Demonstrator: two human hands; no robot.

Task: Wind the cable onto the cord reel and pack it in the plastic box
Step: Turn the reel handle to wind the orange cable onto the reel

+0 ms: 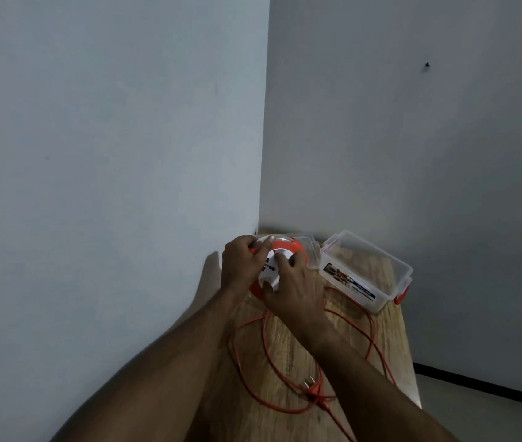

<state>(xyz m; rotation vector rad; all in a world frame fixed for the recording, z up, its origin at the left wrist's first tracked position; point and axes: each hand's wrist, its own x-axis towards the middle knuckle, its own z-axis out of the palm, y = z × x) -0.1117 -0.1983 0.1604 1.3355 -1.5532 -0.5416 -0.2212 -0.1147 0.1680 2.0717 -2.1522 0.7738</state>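
Note:
An orange cord reel (288, 247) with a white face lies on the wooden table (288, 342) near the far left corner. My left hand (240, 266) grips its left rim. My right hand (298, 285) rests on the white face, fingers curled on it. Loose orange cable (247, 378) lies in loops on the table in front of the reel, and its plug (312, 389) sits near the front. A clear plastic box (365, 269) with an orange clip stands open to the right of the reel, with nothing in it.
The box's clear lid (310, 247) lies flat behind the reel. White walls close in the table at the left and back. The table's right edge drops to the floor, where a dark baseboard (476, 384) runs.

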